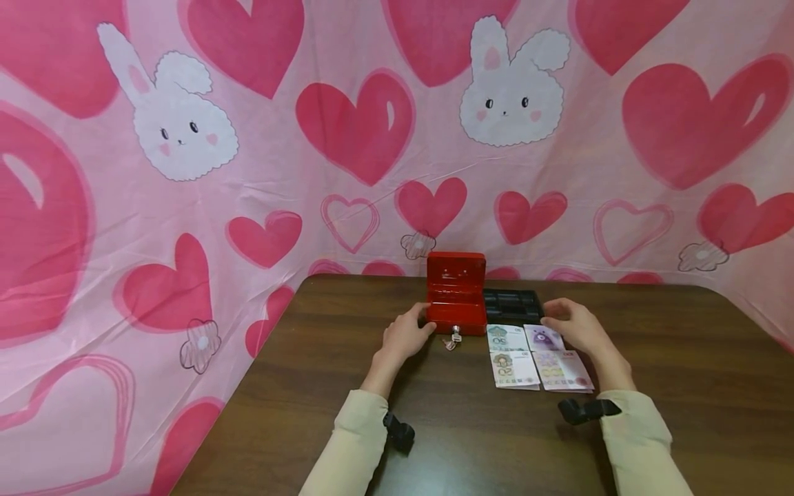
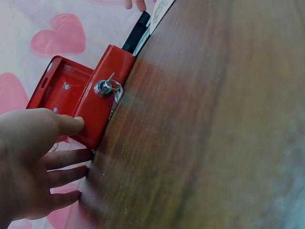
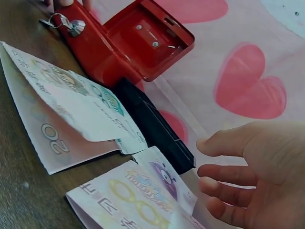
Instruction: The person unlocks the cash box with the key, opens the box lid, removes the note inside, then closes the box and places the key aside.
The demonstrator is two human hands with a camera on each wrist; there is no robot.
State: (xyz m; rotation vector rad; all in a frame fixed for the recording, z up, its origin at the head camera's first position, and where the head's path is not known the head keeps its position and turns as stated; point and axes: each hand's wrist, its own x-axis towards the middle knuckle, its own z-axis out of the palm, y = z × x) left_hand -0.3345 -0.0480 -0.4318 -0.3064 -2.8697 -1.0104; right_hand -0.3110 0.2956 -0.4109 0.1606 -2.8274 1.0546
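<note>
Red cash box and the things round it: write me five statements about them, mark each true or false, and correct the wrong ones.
1. The lid of the red cash box is raised. True.
2. The black tray lies inside the red cash box. False: it lies outside, on the right of the box.
3. A key sits in the lock. True.
4. The right hand holds a banknote. False: it holds nothing and is near the black tray.
5. The left hand has its thumb against the red cash box. True.
</note>
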